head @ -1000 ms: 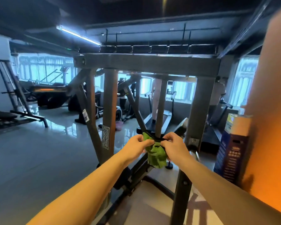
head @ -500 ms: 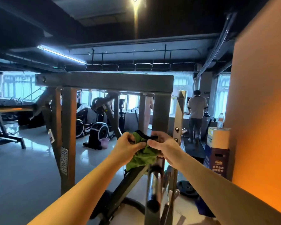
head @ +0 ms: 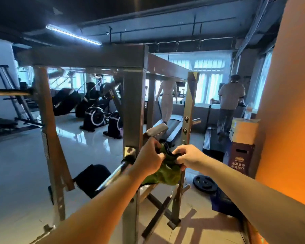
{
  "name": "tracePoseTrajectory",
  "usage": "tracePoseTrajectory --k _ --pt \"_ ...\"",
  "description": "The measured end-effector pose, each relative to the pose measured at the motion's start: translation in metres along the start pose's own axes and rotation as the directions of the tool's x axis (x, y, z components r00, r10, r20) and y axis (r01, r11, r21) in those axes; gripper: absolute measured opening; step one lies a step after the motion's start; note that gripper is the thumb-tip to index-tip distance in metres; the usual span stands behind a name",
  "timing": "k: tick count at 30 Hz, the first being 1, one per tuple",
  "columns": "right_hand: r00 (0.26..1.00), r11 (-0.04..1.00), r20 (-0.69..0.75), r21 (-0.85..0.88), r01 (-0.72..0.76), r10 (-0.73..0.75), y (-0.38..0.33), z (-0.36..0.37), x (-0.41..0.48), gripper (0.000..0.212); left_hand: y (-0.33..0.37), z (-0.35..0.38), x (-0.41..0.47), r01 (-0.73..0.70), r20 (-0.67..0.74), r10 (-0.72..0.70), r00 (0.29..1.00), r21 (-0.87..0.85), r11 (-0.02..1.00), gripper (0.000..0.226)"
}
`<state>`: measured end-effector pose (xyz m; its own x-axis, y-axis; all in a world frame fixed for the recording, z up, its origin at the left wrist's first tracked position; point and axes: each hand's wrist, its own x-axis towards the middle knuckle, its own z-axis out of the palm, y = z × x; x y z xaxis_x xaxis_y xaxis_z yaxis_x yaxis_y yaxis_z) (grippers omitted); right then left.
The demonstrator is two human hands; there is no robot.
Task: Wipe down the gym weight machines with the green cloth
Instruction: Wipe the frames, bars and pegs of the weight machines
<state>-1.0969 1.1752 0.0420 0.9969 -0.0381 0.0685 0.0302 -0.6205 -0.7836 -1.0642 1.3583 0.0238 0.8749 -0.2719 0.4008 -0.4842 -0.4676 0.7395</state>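
Head view, both arms extending forward. Left hand (head: 149, 157) and right hand (head: 187, 156) are each gripping the upper edge of the green cloth (head: 166, 174), fingers curling round the fabric. The cloth is hanging bunched in the air between them. It is sitting just in front of the weight machine (head: 88, 57), beside its upright post (head: 133, 106) and above its chrome bar (head: 111, 178). A dark band is running along the cloth's top edge; whether it is trim or a separate strap cannot be told.

Judged from its drape, the cloth is behaving as a light, limp, non-fragile fabric: it is sagging freely and offering no stiffness. Holding it would probably be working best with the fabric wadded into one palm as a pad, rather than pinched at an edge. The steel frame is appearing rigid and smooth, so the pad should be sliding readily, though loose corners may be snagging on bolts. A weight plate (head: 205, 183) is lying on the floor to the right.
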Motion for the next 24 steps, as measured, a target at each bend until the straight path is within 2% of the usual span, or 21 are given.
tracePoseTrajectory --k 5,8,10,15,19,22,24 --pt "0.990 0.971 0.054 0.191 -0.142 0.134 0.079 -0.013 0.052 0.010 -0.016 0.070 0.036 0.000 -0.001 0.000 1.000 0.109 0.994 0.021" --pt "0.989 0.957 0.039 0.248 -0.150 0.145 0.116 -0.025 0.091 0.028 -0.040 0.109 0.072 0.037 0.035 -0.040 0.999 0.097 0.995 0.023" --pt "0.984 0.940 0.042 0.292 -0.178 0.173 0.141 -0.033 0.123 0.039 -0.056 0.130 0.101 0.109 0.071 -0.114 0.991 0.076 0.991 0.025" --pt "0.963 0.852 0.108 0.450 -0.268 0.246 0.194 -0.045 0.203 0.023 -0.090 0.166 0.164 0.287 0.272 -0.247 0.930 -0.118 0.951 0.048" --pt "0.925 0.827 0.154 0.416 -0.379 0.346 0.223 -0.041 0.255 0.024 -0.116 0.181 0.190 0.205 0.399 -0.234 0.887 0.113 0.972 0.042" --pt "0.897 0.854 0.288 0.309 -0.418 0.335 0.237 -0.036 0.283 0.043 -0.138 0.191 0.206 0.148 0.349 -0.236 0.907 0.260 0.954 0.024" --pt "0.878 0.887 0.399 0.257 -0.383 0.264 0.245 -0.035 0.303 0.050 -0.148 0.197 0.217 0.192 0.275 -0.276 0.921 0.295 0.936 0.025"
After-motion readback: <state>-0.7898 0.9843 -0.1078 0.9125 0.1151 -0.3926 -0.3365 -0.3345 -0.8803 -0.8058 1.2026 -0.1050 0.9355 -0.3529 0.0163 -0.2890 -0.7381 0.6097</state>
